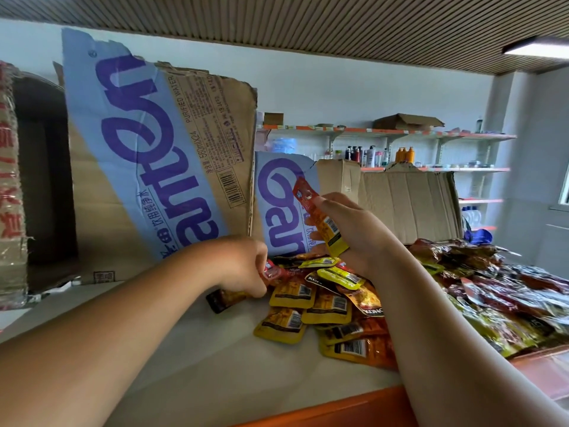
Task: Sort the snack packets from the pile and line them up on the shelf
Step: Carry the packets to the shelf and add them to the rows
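Observation:
A pile of snack packets, yellow, orange and red, lies on the white shelf right of centre. My right hand is raised above the pile and holds an upright orange-red packet with a yellow lower end. My left hand rests low at the pile's left edge, fingers closed on a small red packet. A dark packet sticks out beneath that hand. More dark red and olive packets spread to the far right.
A large torn cardboard water carton stands behind my left hand, with another carton behind the pile. A taped box is at far left. The shelf has an orange front edge. Distant wall shelves hold bottles.

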The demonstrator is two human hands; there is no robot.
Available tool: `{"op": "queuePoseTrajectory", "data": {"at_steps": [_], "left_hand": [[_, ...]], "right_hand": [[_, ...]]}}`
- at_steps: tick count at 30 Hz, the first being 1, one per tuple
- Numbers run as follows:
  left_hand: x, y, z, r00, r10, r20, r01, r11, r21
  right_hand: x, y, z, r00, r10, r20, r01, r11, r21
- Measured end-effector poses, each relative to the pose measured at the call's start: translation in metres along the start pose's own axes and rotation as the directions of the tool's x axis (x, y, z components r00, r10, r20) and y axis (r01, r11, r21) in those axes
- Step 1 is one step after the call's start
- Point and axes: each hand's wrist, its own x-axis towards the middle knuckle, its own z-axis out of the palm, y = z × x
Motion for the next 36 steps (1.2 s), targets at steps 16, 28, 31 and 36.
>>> {"op": "queuePoseTrajectory", "data": {"at_steps": [16,28,31,36], "left_hand": [[0.002,-0.013,-0.013,0.871,0.026,-0.491,-0.126,0.977,-0.172],[-0.052,-0.027,-0.036,0.652,0.106,-0.751,-0.263,0.960,-0.093],[-0.080,-0.042,-0.037,0.585,0.122,-0.802,-0.281,0.958,-0.059],[-0.134,-0.066,-0.040,0.467,0.073,-0.881,-0.300,0.950,-0.080]], "right_hand": [[-0.004,0.002,0.002,0.940,-0.340,0.022,0.243,0.621,-0.745],[-0.022,-0.023,0.017,0.855,-0.518,-0.010,0.330,0.559,-0.761],[-0.042,-0.036,0.035,0.821,-0.570,0.043,0.396,0.513,-0.762],[-0.088,-0.049,0.071,0.741,-0.665,0.094,0.493,0.443,-0.749]]}}
